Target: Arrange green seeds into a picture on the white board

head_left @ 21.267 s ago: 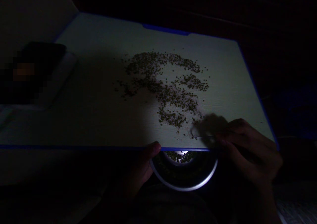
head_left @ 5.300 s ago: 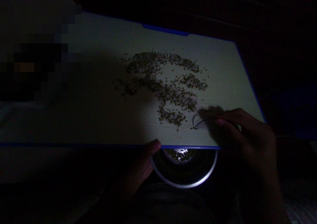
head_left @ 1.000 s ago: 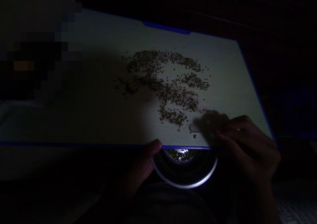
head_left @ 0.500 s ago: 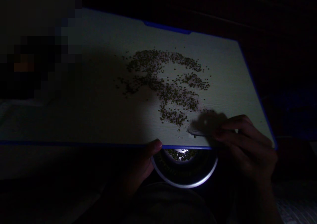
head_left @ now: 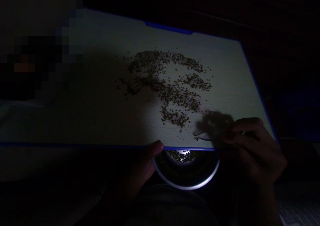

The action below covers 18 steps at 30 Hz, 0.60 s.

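Note:
Small dark greenish seeds (head_left: 178, 97) lie in uneven patches on a pale board (head_left: 225, 69) with a blue rim. My left hand (head_left: 147, 166) has its thumb over the board's near edge and its fingers below, partly hidden. Pinched in my right hand (head_left: 257, 146) is a thin, slightly curved tool (head_left: 206, 139), perhaps metal; its kind is hard to make out in the dark. Its tip touches or hovers just over the board near a lone seed by the near edge. Beneath that edge, a round bowl (head_left: 190, 187) with a shiny rim holds more seeds.
The scene is very dark, with light falling mainly on the board's right half. A blue handle-like piece (head_left: 168, 27) sits on the far edge. Blurred blocks cover the upper left. Patterned cloth (head_left: 300, 209) shows at the lower right.
My right hand has moved slightly to the right with the thin tool, whose tip shifted right and a little nearer the board's edge. My left hand and the bowl stay put.

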Each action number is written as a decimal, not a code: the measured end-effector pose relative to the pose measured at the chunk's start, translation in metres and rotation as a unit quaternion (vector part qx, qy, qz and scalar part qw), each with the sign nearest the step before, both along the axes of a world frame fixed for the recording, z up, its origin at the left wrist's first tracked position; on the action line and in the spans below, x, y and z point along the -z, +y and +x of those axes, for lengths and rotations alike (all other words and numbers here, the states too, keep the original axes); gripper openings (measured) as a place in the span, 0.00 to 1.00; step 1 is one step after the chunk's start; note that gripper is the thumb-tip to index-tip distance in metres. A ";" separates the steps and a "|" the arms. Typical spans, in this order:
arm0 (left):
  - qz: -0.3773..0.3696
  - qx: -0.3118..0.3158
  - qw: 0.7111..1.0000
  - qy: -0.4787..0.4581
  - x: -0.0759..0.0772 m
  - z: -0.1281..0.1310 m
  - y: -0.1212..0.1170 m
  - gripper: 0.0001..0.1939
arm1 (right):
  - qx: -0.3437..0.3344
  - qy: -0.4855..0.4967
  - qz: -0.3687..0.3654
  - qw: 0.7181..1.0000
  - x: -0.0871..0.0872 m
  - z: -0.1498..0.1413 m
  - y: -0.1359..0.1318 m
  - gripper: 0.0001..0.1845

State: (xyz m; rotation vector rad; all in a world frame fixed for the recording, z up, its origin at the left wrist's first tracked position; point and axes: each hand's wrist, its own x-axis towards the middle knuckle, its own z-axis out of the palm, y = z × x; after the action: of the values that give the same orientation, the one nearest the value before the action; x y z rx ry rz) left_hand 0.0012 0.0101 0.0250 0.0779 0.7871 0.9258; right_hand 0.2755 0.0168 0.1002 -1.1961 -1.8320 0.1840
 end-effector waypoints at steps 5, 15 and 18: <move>0.008 0.008 1.000 -0.023 -0.003 0.001 0.001 0.36 | 0.054 0.041 -0.005 0.998 -0.001 -0.007 -0.004 0.13; -0.014 0.037 0.999 -0.032 0.004 -0.003 0.000 0.36 | 0.107 0.051 -0.020 0.993 0.003 -0.013 -0.007 0.12; -0.002 0.033 0.999 -0.039 0.005 -0.003 0.000 0.37 | 0.106 0.038 -0.027 0.993 0.002 -0.014 -0.005 0.12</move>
State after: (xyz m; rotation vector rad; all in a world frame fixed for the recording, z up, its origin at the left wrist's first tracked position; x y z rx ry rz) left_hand -0.0019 0.0098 0.0195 0.0628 0.7096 0.8602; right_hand 0.2620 0.0113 0.0982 -1.3923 -1.6309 0.1566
